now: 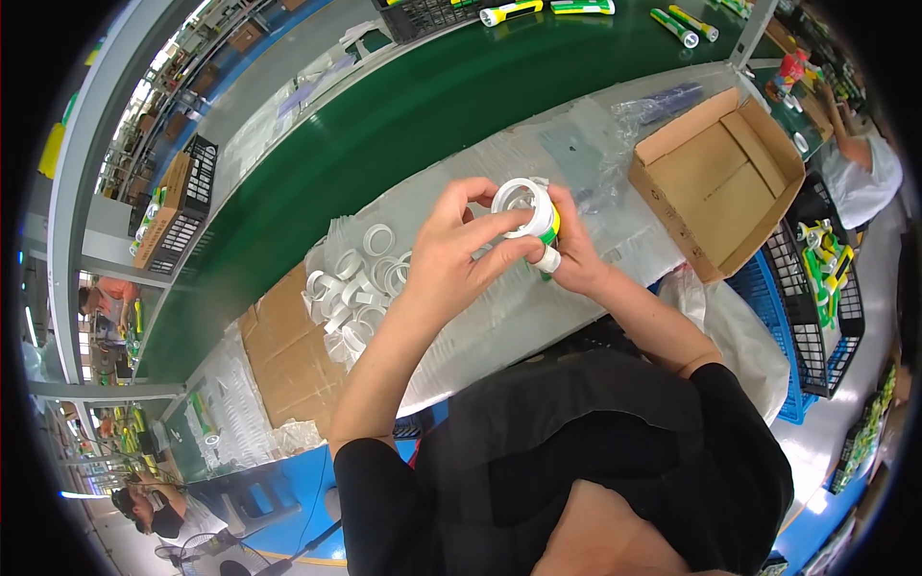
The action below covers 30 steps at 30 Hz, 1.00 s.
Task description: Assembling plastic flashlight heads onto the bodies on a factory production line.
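Above the middle of the bench, both hands meet at a flashlight (552,228) with a yellow and green body. My right hand (579,257) is wrapped round its body, partly hiding it. My left hand (451,252) is closed at the lamp end, its fingers gripping a white plastic ring (499,200) there. How firmly the ring sits on the flashlight cannot be made out. To the left of my left forearm lies a loose pile of white rings (357,300) on plastic sheeting.
An open cardboard box (663,206) stands on the right. Beside it, a black crate (805,331) holds several flashlights. Beyond the sheeting runs a green conveyor belt (317,168), with flashlights (514,12) at its far side. Flat cardboard (288,341) lies left. Other people work at both sides.
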### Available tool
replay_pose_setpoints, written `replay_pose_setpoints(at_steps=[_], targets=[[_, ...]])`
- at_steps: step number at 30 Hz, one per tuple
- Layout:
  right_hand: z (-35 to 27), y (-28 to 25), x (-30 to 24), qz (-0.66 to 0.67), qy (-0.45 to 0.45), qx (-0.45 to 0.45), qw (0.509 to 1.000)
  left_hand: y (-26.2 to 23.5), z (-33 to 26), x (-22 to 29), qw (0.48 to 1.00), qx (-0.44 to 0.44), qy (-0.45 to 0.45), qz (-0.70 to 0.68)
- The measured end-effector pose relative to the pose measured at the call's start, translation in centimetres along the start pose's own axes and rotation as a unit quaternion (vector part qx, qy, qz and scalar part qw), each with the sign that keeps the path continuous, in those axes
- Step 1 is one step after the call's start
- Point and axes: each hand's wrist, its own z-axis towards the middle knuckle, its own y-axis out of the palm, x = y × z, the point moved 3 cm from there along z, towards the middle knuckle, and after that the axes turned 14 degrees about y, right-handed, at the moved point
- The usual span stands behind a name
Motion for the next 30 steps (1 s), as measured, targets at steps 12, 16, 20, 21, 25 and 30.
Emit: replay_pose_setpoints(at_steps=[12,16,20,21,25,30], targets=[[1.9,-4.5,-8.7,-0.313,-0.121,-0.096,0.937,0.1,0.4,0.9,0.998,-0.054,0.002,-0.018],[2.6,-5.2,-12.0,-0.410,-0.049,-0.133,0.901,1.6,0.9,1.0,0.998,-0.030,0.051,0.023],[3.7,-4.0,-14.7,-0.472,0.001,-0.252,0.845,4.1,0.4,1.0,1.000,-0.010,0.009,-0.010],[3.9,-4.0,-14.8,-0.490,0.020,-0.276,0.827,4.6,0.1,0.8,1.000,0.005,-0.002,-0.025],[4.6,-4.4,-14.7,-0.525,0.053,-0.326,0.784,5.4,0.0,0.6,0.997,0.045,-0.001,-0.057],[5.7,-4.4,-13.9,-0.539,0.078,-0.329,0.771,5.4,0.3,0.3,0.998,0.043,0.008,-0.046]])
